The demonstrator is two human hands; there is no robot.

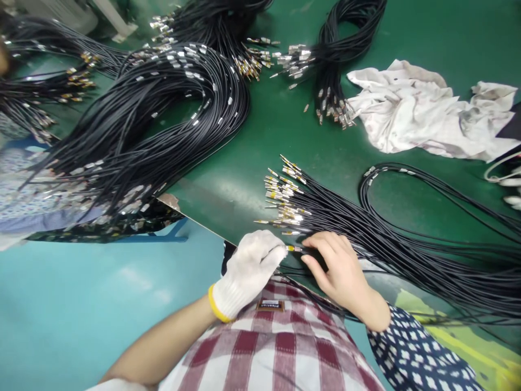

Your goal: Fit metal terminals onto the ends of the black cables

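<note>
My left hand (254, 271), in a white knit glove with a yellow cuff, pinches the tip of a cable connector (293, 248) at the table's near edge. The connector has a yellow band and a metal end. My right hand (337, 269) is bare, its thumb and fingers curved around the black cable just behind that connector. Beyond both hands, a bundle of black cables (391, 244) lies on the green table (228, 190), its metal and yellow ends pointing left.
A large looped cable pile (171, 108) hangs over the table edge at left. Another coiled bundle (337, 54) lies at the back beside a crumpled white cloth (423, 111). Yellow-green material (468, 347) shows at lower right. More cables fill the upper left.
</note>
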